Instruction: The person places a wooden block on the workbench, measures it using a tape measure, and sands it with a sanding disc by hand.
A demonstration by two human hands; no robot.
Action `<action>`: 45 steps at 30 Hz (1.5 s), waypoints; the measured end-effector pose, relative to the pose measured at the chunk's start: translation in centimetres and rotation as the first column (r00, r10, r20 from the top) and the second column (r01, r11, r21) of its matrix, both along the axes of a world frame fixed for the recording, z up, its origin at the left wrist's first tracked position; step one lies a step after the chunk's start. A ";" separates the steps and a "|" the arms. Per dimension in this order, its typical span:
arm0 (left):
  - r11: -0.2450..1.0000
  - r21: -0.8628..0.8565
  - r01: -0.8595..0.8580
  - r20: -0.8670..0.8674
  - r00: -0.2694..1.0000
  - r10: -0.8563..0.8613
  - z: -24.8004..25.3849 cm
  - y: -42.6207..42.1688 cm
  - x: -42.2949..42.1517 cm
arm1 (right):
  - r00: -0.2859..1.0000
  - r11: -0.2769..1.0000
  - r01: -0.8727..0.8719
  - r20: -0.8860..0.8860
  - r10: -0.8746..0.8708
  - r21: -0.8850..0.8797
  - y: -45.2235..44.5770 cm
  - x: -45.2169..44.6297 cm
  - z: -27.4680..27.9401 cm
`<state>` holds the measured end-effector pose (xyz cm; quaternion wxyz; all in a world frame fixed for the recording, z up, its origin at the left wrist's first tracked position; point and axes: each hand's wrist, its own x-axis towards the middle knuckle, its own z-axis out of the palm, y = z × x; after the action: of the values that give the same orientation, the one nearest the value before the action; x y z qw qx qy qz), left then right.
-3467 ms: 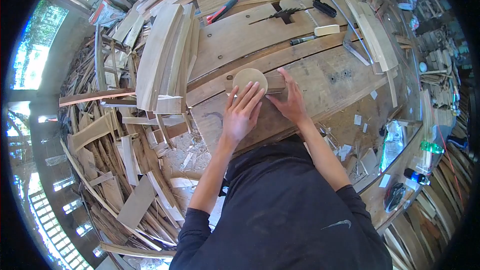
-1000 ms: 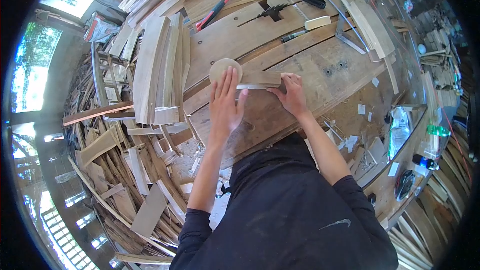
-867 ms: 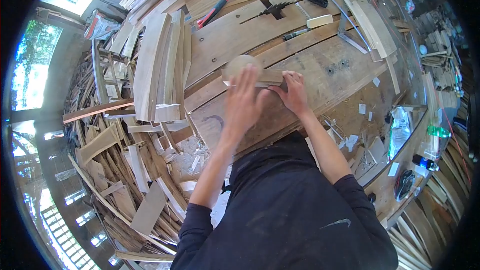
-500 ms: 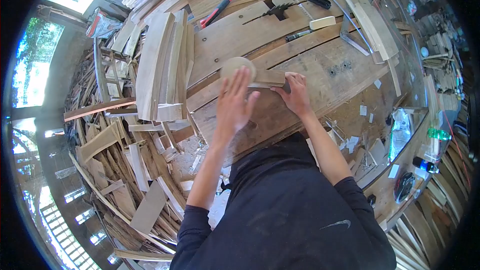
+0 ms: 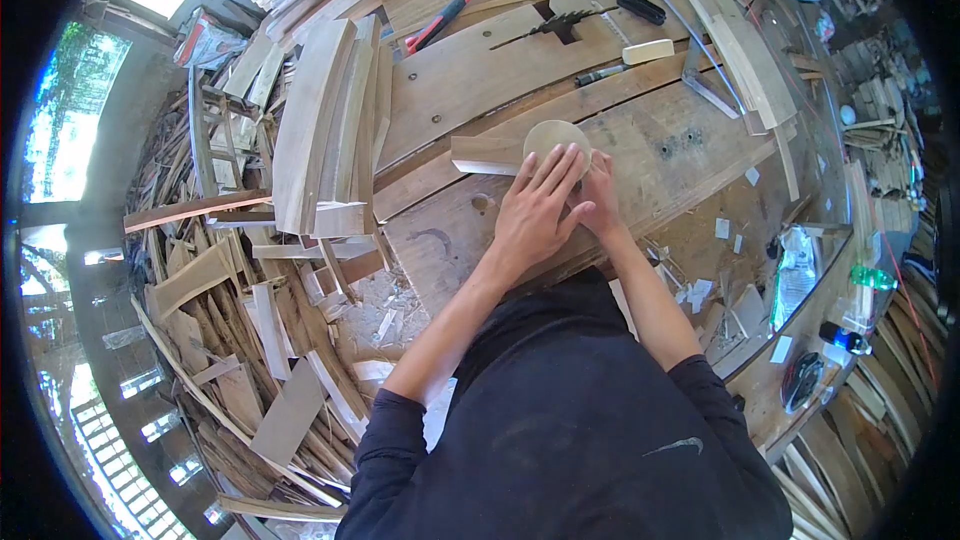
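Note:
A short wooden piece (image 5: 484,154) lies on the workbench (image 5: 440,240), its pale edge facing me. On its right part rests a round tan disc (image 5: 553,136), which looks like a sanding disc. My left hand (image 5: 540,210) lies on the disc with fingers stretched flat and thumb spread, pressing from above. Close against it, my right hand (image 5: 603,202) is closed around the right end of the wooden piece. The disc and left hand cover part of that grip and most of the piece's right half.
Curved boards (image 5: 315,130) stand stacked at the bench's left. Further back lie a red-and-black hammer (image 5: 460,5), a black brush-like object (image 5: 640,7), a marker (image 5: 600,74), a pale block (image 5: 648,51) and a metal square (image 5: 708,95). Scrap wood (image 5: 210,340) is heaped on the left.
My left hand and the disc have slid right along the wooden piece, up to my right hand. The piece's left end is now uncovered. My right hand stays at the right end.

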<state>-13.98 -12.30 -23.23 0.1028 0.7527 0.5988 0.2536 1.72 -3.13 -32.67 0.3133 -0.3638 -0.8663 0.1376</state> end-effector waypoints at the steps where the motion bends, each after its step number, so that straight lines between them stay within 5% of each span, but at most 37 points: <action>1: 1.000 -0.008 0.017 0.015 1.000 -0.017 0.1 0.2 0.0 | 1.000 1.000 0.000 0.001 0.000 0.006 0.0 0.0 0.0; 12: 0.954 -0.001 -0.300 -0.062 0.952 0.299 0.2 -1.6 -7.1 | 0.992 0.992 0.112 -0.055 -0.115 -0.054 -0.2 -0.8 1.5; 21: 1.000 -0.020 -0.010 0.013 1.000 0.011 0.3 -0.3 -1.0 | 1.000 0.999 0.022 -0.019 -0.022 -0.024 -0.1 -0.2 0.7; 24: 0.999 -0.033 -0.041 0.003 0.999 0.042 0.7 -0.7 -2.4 | 0.995 0.989 0.084 -0.043 -0.090 -0.119 -0.5 -0.5 1.1; 28: 0.951 -0.031 -0.306 0.015 0.952 0.307 0.8 -0.7 -5.8 | 0.990 0.986 0.117 -0.067 -0.126 -0.121 -0.5 -0.8 1.2; 35: 0.997 -0.010 -0.074 -0.022 0.997 0.074 0.5 -0.6 -0.8 | 0.996 0.993 0.082 -0.016 -0.084 -0.085 -0.1 -0.3 0.3; 45: 0.990 0.085 -0.109 0.081 0.991 0.102 3.4 -2.4 -4.5 | 0.993 0.991 0.042 -0.103 -0.055 -0.125 -0.6 -0.3 3.4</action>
<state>-18.44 -14.67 -19.85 0.0784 0.7136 0.6213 0.3140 1.40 -3.68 -29.28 0.3393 -0.3954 -0.8293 0.2020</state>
